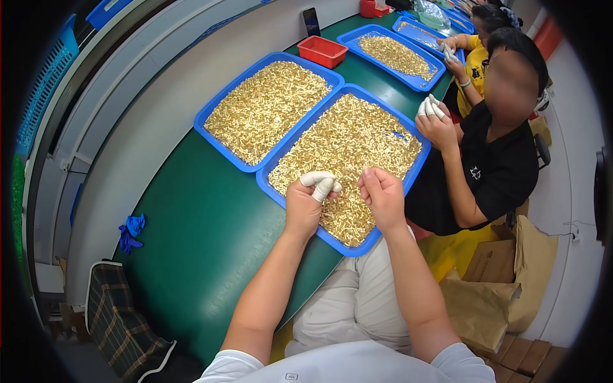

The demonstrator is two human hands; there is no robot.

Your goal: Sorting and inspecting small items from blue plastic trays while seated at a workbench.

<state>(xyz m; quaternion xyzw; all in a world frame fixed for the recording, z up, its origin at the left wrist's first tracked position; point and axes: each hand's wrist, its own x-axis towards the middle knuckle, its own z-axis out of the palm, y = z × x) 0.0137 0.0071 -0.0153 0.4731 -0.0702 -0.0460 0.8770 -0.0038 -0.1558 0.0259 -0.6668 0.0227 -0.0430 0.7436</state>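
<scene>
My left hand (310, 202) hovers over the near blue tray (356, 249), white finger cots on its thumb and finger. Those fingertips are pressed together; whatever may be between them is too small to tell. Close by on its right, my right hand (385, 199) is bare, with thumb and forefinger pinched above the same tray. Anything in that pinch cannot be made out either. Small shiny brass-coloured pieces (357, 131) fill the tray in a thick layer. The two hands are apart, facing each other.
A second blue tray (220, 152) of similar pieces touches the near one. Beyond stand a red bin (321, 52), a phone (311, 22) and another tray (408, 82). Blue gloves (131, 233) lie leftward on the green table (211, 210). A co-worker's hand (438, 124) is right of my tray.
</scene>
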